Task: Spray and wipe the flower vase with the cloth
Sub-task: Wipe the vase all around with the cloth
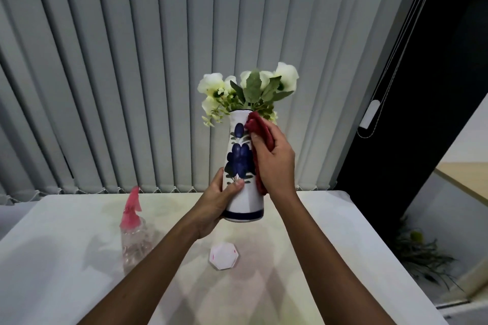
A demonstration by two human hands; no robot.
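A tall white vase (239, 161) painted with blue flowers is lifted off the table, white flowers and green leaves (248, 90) standing in its mouth. My left hand (216, 206) grips its lower body from the left, thumb across the front. My right hand (273, 163) presses a dark red cloth (260, 130) against the vase's right side, from the rim down. A clear spray bottle (134, 235) with a pink trigger head stands on the table to the left, untouched.
A white octagonal coaster (224, 256) lies on the pale table (66, 258) below the vase. Grey vertical blinds (158, 60) hang behind. The table's right edge drops to a floor with a green plant (422, 250).
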